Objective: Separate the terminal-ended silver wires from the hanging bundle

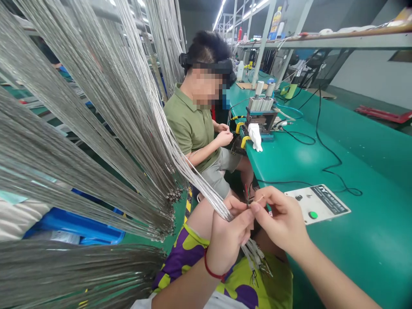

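My left hand [230, 231] is closed around a bundle of silvery braided cables [206, 191] that runs in from the upper left. The bundle's ends [255, 257], with thin dark wires splayed out, hang below that hand over my lap. Between the fingertips of both hands one cable end [247, 198] points up, showing thin wires, one of them red and others dark. My right hand [277, 214] pinches a thin pale wire [260, 198] at this end, its thumb close to the left fingers.
Many grey braided cables [106, 86] hang at the left, above a blue tray [80, 223]. On the green table [370, 249] lie a control box [318, 204] with a green button and a black cord [337, 163]. Beyond it stands a small press [261, 111]. A co-worker [193, 124] sits ahead.
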{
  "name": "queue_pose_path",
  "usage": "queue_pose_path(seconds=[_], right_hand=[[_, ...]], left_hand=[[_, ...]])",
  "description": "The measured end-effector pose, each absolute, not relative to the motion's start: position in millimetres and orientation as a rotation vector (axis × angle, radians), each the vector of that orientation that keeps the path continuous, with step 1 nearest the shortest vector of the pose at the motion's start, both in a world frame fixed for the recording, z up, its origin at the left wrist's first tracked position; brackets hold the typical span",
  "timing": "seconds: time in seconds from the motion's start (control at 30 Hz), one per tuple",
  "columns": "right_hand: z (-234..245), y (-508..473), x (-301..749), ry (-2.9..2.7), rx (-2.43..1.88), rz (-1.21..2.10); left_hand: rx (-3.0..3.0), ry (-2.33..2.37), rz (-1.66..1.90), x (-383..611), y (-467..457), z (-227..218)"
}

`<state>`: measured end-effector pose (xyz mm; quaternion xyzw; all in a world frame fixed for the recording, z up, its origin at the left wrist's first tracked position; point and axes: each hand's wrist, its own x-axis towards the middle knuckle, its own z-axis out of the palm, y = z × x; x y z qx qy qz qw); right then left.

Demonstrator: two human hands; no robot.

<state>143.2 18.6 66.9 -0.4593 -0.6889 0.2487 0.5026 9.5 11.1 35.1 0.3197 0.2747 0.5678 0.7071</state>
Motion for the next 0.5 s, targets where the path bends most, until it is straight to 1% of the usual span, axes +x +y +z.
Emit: queue_pose_path(seconds=[0.1,0.17,0.3,0.5], right_hand=[[66,22,142,-1.526,-1.012,0.893],[67,23,139,-1.434,-0.973,1.004],[68,23,138,-1.381,-1.002,1.097],[77,23,147,-1.552,-1.166,1.108]], left_hand=[[0.686,0.560,1.273,9,11,36],[0.694,0.546,1.269,8,11,36],[0.713,0.539,1.275,8,11,33],[0.773,0.610,1.288,3,16,23]])
